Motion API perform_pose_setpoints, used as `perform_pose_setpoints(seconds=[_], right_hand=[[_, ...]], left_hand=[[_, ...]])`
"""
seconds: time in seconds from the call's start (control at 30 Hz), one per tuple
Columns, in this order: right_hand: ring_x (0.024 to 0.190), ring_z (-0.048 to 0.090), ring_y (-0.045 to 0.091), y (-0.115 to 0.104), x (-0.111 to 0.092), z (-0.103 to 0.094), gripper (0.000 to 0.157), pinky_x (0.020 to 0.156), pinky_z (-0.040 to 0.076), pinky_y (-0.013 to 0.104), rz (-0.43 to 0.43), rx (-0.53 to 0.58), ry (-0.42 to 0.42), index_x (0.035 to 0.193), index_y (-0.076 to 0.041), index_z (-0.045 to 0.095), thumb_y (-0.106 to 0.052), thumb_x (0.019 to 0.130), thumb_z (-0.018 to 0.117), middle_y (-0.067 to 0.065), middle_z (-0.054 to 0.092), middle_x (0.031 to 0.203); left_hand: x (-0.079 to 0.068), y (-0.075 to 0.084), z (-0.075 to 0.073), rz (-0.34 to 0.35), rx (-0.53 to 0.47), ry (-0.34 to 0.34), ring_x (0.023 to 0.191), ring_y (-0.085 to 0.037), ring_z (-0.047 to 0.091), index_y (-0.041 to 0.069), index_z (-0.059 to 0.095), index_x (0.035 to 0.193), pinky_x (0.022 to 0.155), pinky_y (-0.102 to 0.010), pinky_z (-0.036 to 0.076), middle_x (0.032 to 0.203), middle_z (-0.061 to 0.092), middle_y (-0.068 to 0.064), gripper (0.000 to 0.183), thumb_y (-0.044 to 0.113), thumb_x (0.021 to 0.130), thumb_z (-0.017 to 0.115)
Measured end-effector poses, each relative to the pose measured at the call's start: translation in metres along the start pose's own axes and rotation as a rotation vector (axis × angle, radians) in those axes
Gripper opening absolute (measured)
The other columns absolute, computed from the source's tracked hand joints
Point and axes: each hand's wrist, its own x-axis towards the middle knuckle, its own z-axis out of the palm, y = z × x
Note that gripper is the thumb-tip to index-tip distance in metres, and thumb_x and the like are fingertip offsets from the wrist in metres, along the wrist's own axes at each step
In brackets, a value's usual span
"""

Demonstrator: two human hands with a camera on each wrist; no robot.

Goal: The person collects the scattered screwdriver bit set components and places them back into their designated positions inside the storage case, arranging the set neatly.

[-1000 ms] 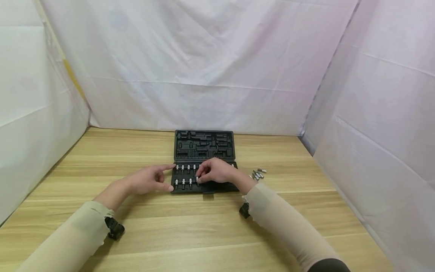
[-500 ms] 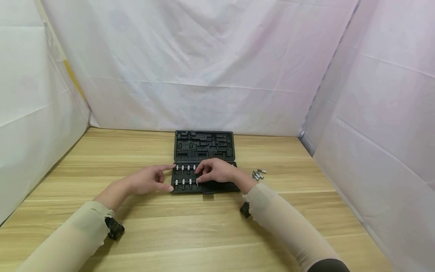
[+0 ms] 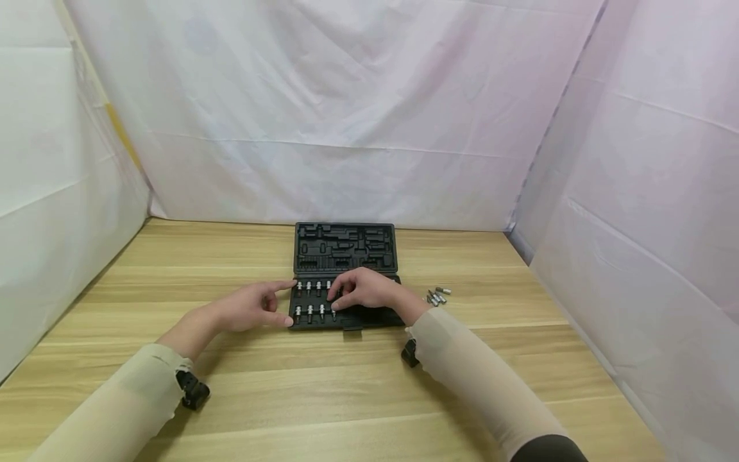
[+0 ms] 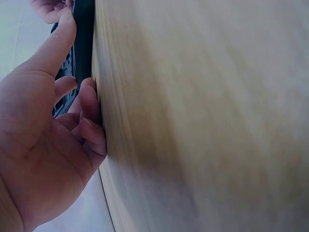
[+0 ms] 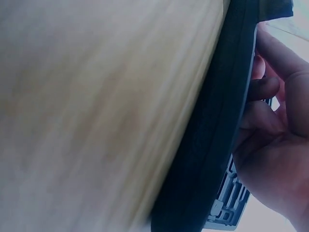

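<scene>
Your left hand, thumb and forefinger wide, touches an open black plastic case; your right hand, fingertips narrowly parted, touches a slim silver-and-dark metal bit.

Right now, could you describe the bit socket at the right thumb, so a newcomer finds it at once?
On the wooden table, find the open black case. In its nearer half, follow the near row of silver pieces rightward to the bit socket at the thumb tip of the right hand. Its three visible row neighbours are to its left, clear of that thumb.
</scene>
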Motion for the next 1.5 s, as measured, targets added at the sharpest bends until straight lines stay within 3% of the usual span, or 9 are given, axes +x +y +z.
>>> perform_pose_setpoints(seconds=[0.2,0.7,1.5], right_hand=[[0.067,0.052,0.014,0.0012,0.0033,0.0007,0.028,0.068,0.046,0.03,0.02,-0.009,-0.009,0.129,-0.031,0.079,-0.032,0.101,0.082,-0.002,0.067,0.084],[0.067,0.05,0.014,-0.002,0.0028,-0.001,0.029,0.068,0.046,0.029,0.035,0.022,-0.042,0.131,-0.027,0.079,-0.027,0.102,0.081,-0.001,0.062,0.081],[0.067,0.052,0.014,-0.0064,-0.0006,0.0045,0.027,0.068,0.046,0.029,0.053,0.004,-0.001,0.13,-0.026,0.079,-0.028,0.103,0.08,-0.001,0.065,0.082]], left_hand=[[-0.0008,0.0003,-0.0001,0.0,-0.004,-0.003,0.084,-0.019,0.055,0.011,0.038,0.171,0.069,-0.029,0.048,0.096,0.063,-0.005,0.094,0.042,0.096,0.086],[0.0006,0.0,-0.0007,0.012,-0.013,-0.01,0.083,-0.02,0.054,0.01,0.038,0.171,0.068,-0.029,0.048,0.095,0.062,-0.005,0.094,0.041,0.096,0.086],[0.0,-0.0013,-0.0007,0.028,0.008,-0.002,0.086,-0.02,0.056,0.009,0.038,0.171,0.071,-0.029,0.05,0.097,0.064,-0.005,0.094,0.041,0.096,0.086]])
